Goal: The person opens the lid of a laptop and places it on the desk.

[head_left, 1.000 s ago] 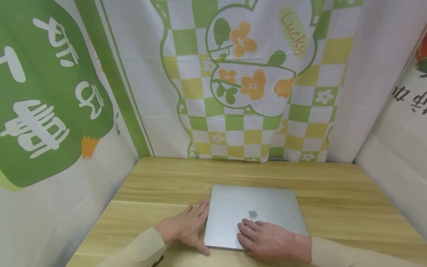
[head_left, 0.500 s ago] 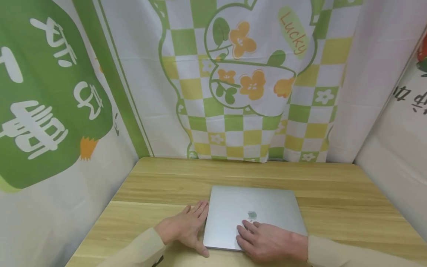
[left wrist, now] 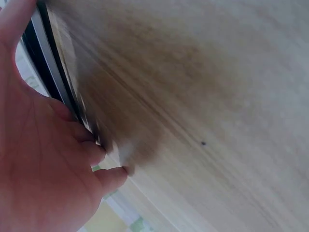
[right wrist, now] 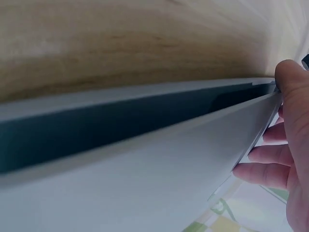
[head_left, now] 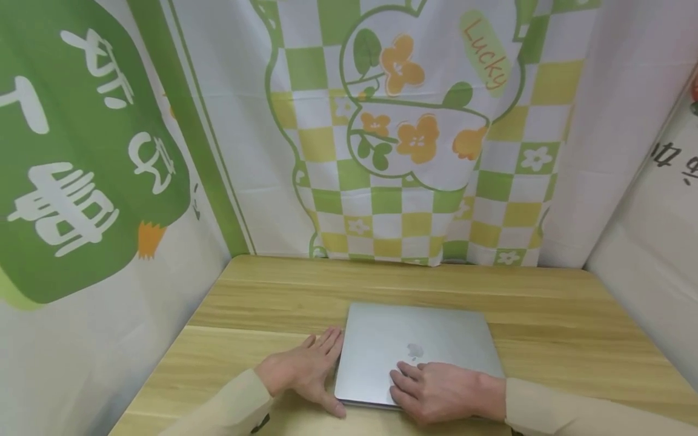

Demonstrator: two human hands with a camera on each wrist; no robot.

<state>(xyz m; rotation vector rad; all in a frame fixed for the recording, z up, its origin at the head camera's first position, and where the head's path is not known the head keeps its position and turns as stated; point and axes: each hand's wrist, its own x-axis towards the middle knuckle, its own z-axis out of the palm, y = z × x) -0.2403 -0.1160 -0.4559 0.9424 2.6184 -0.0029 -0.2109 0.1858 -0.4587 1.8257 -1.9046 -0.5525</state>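
A silver laptop (head_left: 371, 357) with an apple logo lies on the wooden table, its front edge toward me. A narrow dark gap runs between lid and base in the right wrist view, so the lid (right wrist: 145, 179) stands slightly raised. My right hand (head_left: 436, 390) holds the lid at its front edge. The thumb (right wrist: 289, 77) is at the gap and the fingertips (right wrist: 246, 169) rest on the lid's top. Along the laptop's left side lies my left hand (head_left: 305, 369), fingers stretched out and thumb at the near left corner. Its palm (left wrist: 43, 159) faces the laptop's edge.
The wooden table (head_left: 262, 297) extends around the laptop on all sides. A checkered curtain (head_left: 382, 212) hangs behind its far edge. A green and white cloth (head_left: 109, 181) hangs at the left, and another pale cloth (head_left: 649, 242) at the right.
The lid's front edge has risen slightly, with a thin dark line now under it, and the logo's reflection has turned from greenish to grey. My left hand has stayed in place.
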